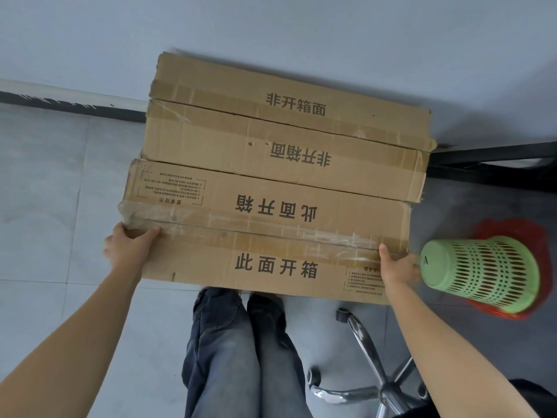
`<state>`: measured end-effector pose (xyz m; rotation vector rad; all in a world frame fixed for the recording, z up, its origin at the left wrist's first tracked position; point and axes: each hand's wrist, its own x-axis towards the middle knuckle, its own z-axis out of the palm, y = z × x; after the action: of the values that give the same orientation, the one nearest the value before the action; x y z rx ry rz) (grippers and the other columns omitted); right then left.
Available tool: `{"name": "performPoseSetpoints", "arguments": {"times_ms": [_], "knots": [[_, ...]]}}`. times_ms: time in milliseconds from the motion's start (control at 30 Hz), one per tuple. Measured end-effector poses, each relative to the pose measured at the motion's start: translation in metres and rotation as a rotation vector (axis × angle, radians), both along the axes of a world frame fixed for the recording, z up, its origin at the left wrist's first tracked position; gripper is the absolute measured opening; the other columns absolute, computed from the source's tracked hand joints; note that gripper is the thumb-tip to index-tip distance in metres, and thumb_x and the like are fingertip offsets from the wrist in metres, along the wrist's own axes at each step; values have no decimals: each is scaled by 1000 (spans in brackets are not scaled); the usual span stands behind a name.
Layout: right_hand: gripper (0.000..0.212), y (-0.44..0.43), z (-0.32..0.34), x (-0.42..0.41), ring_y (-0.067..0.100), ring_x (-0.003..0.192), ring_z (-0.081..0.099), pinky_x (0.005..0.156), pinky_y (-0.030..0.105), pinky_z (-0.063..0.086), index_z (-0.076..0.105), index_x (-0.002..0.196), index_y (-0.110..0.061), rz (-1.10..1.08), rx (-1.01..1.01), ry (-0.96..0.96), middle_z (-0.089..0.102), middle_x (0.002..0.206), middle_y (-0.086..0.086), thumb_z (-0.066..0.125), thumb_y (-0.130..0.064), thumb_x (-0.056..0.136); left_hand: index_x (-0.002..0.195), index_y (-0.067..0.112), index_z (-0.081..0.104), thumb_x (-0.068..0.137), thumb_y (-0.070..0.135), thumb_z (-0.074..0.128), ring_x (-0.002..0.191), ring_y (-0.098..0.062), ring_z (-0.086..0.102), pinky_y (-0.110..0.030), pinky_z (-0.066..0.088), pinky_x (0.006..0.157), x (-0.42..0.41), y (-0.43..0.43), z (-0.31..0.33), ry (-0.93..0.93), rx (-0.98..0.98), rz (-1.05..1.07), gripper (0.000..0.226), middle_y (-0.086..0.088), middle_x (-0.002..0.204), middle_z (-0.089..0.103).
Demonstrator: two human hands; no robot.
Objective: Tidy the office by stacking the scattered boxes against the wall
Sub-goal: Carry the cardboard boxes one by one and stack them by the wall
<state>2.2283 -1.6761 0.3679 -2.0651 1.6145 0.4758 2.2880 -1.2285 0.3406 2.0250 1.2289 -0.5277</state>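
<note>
The nearest flat brown cardboard box (271,236), printed with black Chinese characters and taped along its middle seam, lies uppermost. Its far edge overlaps the middle cardboard box (271,152), which in turn overlaps the far cardboard box (286,95) set right against the pale wall (271,25). The left hand (126,245) has its grip clamped on the nearest box's left end, thumb on the top face and fingers curled round the corner. The right hand (398,267) has its grip clamped on the right end, thumb on top beside the tape and fingers hidden past the edge. Below the box are the person's legs in dark blue jeans (235,357), on the grey tiled floor (45,191). Just beside the right hand, a green perforated plastic basket (479,273) lies on its side with a red plastic bag (512,233) at its mouth. A chrome star-shaped chair base (376,384) stands near the right forearm, and a black frame bar (488,158) runs out from behind the boxes' right end.
</note>
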Motion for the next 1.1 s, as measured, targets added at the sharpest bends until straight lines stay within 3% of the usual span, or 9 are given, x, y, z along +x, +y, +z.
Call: {"name": "performPoseSetpoints", "arguments": {"times_ms": [100, 200, 433, 533, 667, 833, 933, 1100], "knots": [[73, 31, 18, 0, 37, 139, 17, 111, 49, 24, 9, 148, -8, 88, -21, 53, 14, 151, 24, 46, -40, 94, 140, 8, 33, 81, 44, 65, 131, -38, 28, -50, 32, 105, 3, -11, 22, 177, 77, -8, 76, -22, 138, 37], [70, 67, 41, -4, 37, 140, 16, 112, 48, 24, 8, 149, -10, 113, 60, -6, 9, 153, 22, 45, -36, 95, 144, 6, 25, 85, 45, 61, 133, -38, 26, -47, 29, 107, -2, -22, 51, 245, 63, -34, 80, -24, 143, 31], [64, 140, 136, -39, 27, 140, 22, 116, 39, 20, 20, 146, -6, 116, 403, -266, 25, 152, 12, 51, -28, 95, 143, 5, 34, 93, 28, 53, 131, -37, 37, -44, 33, 107, -62, -33, 148, 116, -159, -45, 58, -18, 144, 41], [66, 159, 182, -55, 22, 143, 19, 118, 37, 17, 15, 149, -13, 178, 510, -304, 18, 156, 5, 50, -29, 95, 140, 5, 39, 94, 21, 50, 129, -33, 40, -40, 34, 103, -97, -33, 196, 21, -234, 21, 50, -16, 143, 42], [65, 171, 231, -64, 20, 136, 33, 107, 32, 29, 13, 149, -16, 439, 548, -310, 28, 152, 3, 49, -27, 96, 130, 2, 49, 94, 19, 49, 120, -32, 49, -38, 40, 95, -141, -27, 245, -79, -249, 128, 40, -15, 132, 52], [53, 184, 260, -58, 20, 129, 43, 108, 39, 35, 37, 140, -16, 960, 417, -240, 45, 142, 4, 50, -38, 94, 111, 1, 58, 95, 16, 48, 92, -25, 56, -30, 39, 78, -180, -33, 278, -209, -297, 196, 24, -12, 101, 60], [49, 199, 272, -60, 20, 127, 45, 105, 43, 38, 43, 137, -14, 1121, 404, -212, 48, 139, 4, 50, -36, 94, 104, 4, 59, 95, 15, 48, 86, -22, 56, -30, 41, 68, -196, -39, 290, -307, -312, 233, 18, -10, 95, 61], [50, 230, 279, -70, 19, 129, 42, 108, 46, 34, 44, 136, -16, 1374, 397, -166, 47, 139, 3, 52, -38, 91, 93, 9, 59, 94, 15, 47, 87, -23, 56, -29, 38, 77, -218, -32, 297, -361, -311, 256, 13, -7, 90, 61]]}}
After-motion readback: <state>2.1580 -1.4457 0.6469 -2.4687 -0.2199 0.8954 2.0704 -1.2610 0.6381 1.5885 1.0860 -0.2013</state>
